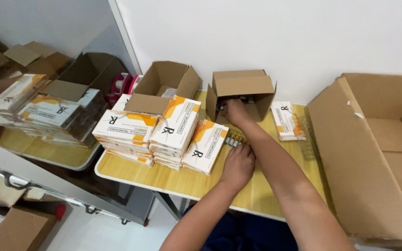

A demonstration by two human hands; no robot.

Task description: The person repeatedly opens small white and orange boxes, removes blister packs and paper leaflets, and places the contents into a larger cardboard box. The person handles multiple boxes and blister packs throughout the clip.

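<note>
Head view, near to far.

L hand [238, 163], lower centre of frame: fingers curled down over silver blister strips [233, 141] lying on the wood-grain table [173, 179]. Fingertips touch the near end of the strips; firm grip or just resting, can't tell. Strips: small, foil, shiny, ribbed w/ pill pockets, flat on the table just above the L hand.

R hand [234, 111], centre frame, further back: reaches into the mouth of a small cardboard box [242, 91] lying on its side, flaps open. Fingers hidden inside; how far open and what it holds can't be told. Strips sit betw. the two hands, just below the box opening.

Left of hands: stacks of white-and-orange cartons [164, 135], flat, glossy card, one leaning against the pile beside the L hand. Another open brown box [166, 86] behind them. Single carton pile [287, 121] right of the small box. Large corrugated box [373, 153] fills the right edge.
</note>
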